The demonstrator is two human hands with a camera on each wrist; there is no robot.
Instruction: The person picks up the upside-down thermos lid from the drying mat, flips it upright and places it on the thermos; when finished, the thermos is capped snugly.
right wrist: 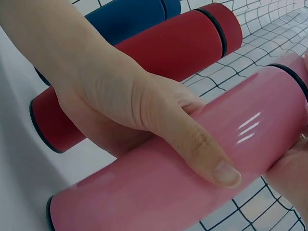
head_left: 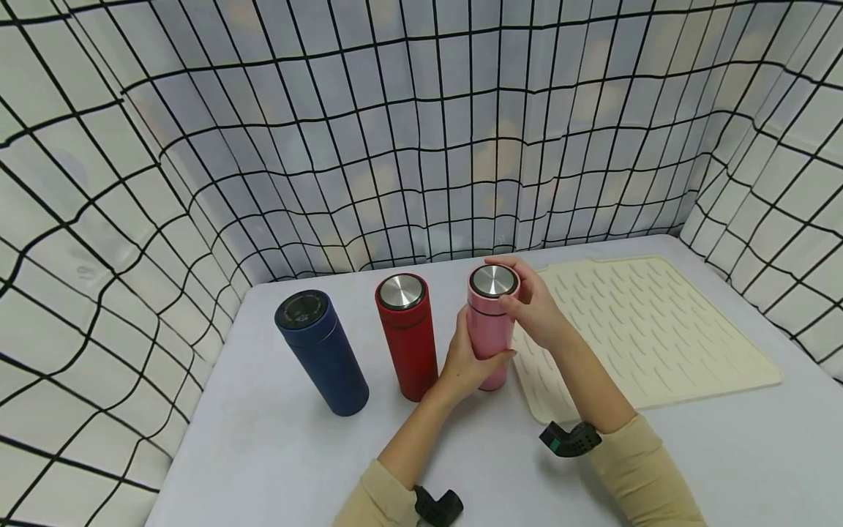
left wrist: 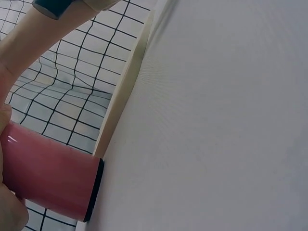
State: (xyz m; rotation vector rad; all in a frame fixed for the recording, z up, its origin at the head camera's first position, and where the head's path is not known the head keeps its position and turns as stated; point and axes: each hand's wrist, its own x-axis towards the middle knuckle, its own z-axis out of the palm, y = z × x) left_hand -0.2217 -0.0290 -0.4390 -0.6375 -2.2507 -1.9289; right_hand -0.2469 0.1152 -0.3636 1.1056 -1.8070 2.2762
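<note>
A pink thermos bottle (head_left: 489, 333) with a silver-topped lid stands upright on the white table, held by both hands. The left hand (head_left: 464, 366) grips its body from the left, thumb across the front, as the right wrist view shows with the left hand (right wrist: 144, 106) around the pink bottle (right wrist: 159, 183). At the lid, the right hand (head_left: 530, 304) curls its fingers and thumb around the rim. Left of it stand a red thermos bottle (head_left: 411, 344) with a silver top and a blue thermos bottle (head_left: 326, 359) with a dark top.
A cream ridged mat (head_left: 645, 329) lies on the right part of the white table (head_left: 276, 468), its left edge close to the pink bottle. Black wire netting (head_left: 421, 146) over pale sheeting encloses the back and sides.
</note>
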